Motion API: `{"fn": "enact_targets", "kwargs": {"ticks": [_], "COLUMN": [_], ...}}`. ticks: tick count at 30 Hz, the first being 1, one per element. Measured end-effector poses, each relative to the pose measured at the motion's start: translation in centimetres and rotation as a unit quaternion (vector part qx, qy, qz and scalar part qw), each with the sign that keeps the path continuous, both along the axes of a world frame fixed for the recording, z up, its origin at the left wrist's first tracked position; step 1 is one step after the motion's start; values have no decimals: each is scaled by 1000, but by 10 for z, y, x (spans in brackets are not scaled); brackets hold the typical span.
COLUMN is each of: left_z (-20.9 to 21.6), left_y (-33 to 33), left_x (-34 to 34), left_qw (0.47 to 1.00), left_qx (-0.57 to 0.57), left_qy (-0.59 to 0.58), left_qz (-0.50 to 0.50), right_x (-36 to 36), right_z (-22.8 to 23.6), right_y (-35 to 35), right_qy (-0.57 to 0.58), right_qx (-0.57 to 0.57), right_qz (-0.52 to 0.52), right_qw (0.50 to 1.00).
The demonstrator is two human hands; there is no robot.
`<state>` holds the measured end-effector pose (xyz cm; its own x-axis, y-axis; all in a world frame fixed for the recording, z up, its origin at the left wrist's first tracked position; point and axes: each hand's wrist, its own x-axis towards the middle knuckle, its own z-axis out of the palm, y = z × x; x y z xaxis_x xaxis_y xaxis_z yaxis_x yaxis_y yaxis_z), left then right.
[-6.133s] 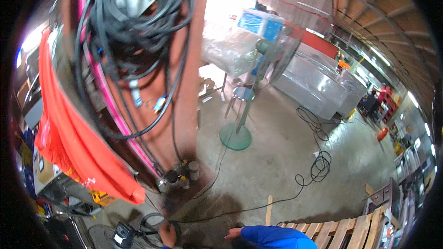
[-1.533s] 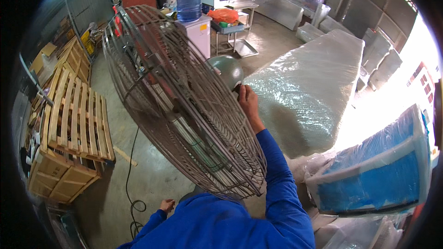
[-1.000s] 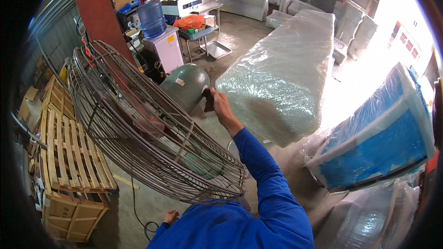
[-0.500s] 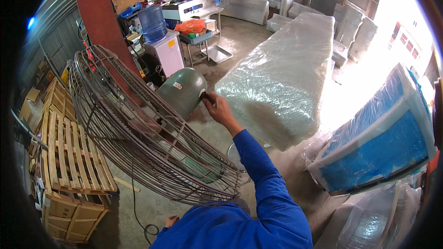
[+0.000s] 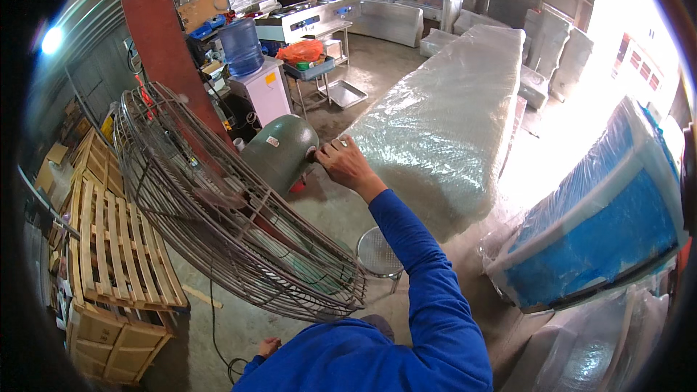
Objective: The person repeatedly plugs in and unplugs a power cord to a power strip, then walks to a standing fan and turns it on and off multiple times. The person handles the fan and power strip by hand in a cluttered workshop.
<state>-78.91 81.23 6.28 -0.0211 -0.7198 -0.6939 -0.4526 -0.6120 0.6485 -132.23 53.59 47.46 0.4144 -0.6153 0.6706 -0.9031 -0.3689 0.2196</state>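
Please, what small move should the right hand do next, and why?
Probably a gentle turn of the dark knob: the right hand pinches it at the end of the green housing, while the left hand hangs low, apart from the fan cage.

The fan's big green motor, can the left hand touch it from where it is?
Probably not: the left hand hangs down low, and the wire cage seems to lie between it and the green motor. The right hand is up there, at the motor's dark knob.
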Motion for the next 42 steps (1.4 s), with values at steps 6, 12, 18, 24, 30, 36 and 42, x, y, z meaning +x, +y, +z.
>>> {"fn": "enact_targets", "kwargs": {"ticks": [6,12,18,24,30,36,42], "left_z": [27,36,29,31,27,9,-22], "left_y": [18,47,86,123,122,132,169], "left_x": [-28,-46,-75,-74,-30,61,177], "left_qw": [999,999,995,983,983,962,949], "left_qx": [-26,16,-8,-16,34,33,50], "left_qy": [5,8,-77,-71,0,2,-46], "left_qz": [33,27,64,168,179,271,306], "right_x": [-4,-17,-40,13,73,178,275], "right_z": [-11,-92,-258,-378,-346,-327,-333], "right_y": [3,28,159,311,337,275,224], "right_qy": [-68,-224,-280,69,-40,-74,-111], "right_qx": [5,106,335,808,772,755,742], "right_qz": [-3,23,75,3,-50,-51,-8], "right_qw": [998,969,897,585,632,650,661]}}
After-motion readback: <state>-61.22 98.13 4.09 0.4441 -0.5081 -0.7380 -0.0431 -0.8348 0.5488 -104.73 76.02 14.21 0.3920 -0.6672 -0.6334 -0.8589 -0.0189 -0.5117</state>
